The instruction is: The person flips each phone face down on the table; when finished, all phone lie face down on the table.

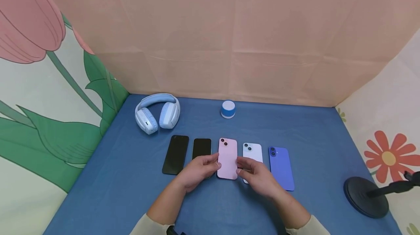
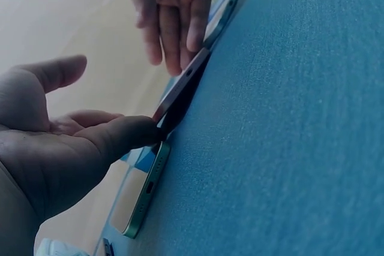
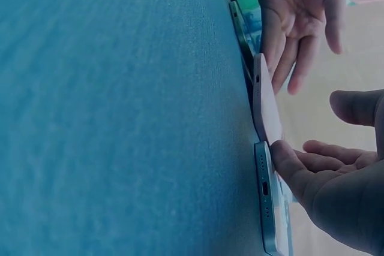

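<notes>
A pink phone (image 1: 227, 160) with its camera side up lies in the middle of a row of phones. My left hand (image 1: 200, 169) reaches over a dark-screened phone (image 1: 201, 147), its fingertips at the pink phone's left edge. On the opposite edge are the fingertips of my right hand (image 1: 258, 177), which partly covers a white phone (image 1: 252, 151). Both hands have extended fingers, thumbs apart from them. In the left wrist view the pink phone (image 2: 183, 83) looks raised, with a dark gap beneath. The right wrist view shows its edge (image 3: 258, 88) beside the white phone (image 3: 266, 199).
A larger black phone (image 1: 176, 155) lies at the row's left end, a purple phone (image 1: 282, 169) at its right. Behind them are light blue headphones (image 1: 158, 113) and a blue-and-white round container (image 1: 228, 109). A black stand (image 1: 365, 197) occupies the table's right side.
</notes>
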A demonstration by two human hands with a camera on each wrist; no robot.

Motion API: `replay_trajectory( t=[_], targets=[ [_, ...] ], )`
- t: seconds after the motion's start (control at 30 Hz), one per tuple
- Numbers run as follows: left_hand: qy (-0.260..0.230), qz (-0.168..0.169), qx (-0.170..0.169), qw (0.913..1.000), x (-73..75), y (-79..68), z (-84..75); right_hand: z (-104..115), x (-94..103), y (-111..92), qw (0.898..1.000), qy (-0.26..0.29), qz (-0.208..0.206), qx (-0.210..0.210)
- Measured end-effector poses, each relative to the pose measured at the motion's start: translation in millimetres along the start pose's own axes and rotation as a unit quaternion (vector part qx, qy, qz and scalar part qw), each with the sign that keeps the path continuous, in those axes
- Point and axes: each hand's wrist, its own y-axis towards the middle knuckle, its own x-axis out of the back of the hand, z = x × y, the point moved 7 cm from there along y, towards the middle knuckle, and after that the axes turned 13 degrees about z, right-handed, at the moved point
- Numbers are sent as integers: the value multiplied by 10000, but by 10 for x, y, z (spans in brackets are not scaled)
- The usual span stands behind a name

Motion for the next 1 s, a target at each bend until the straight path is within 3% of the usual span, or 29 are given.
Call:
replay_trajectory(
  t=[1.0],
  targets=[
    [34, 28, 58, 10000, -7, -29, -22, -19, -14, -19, 9999, 114, 24, -14]
  ],
)
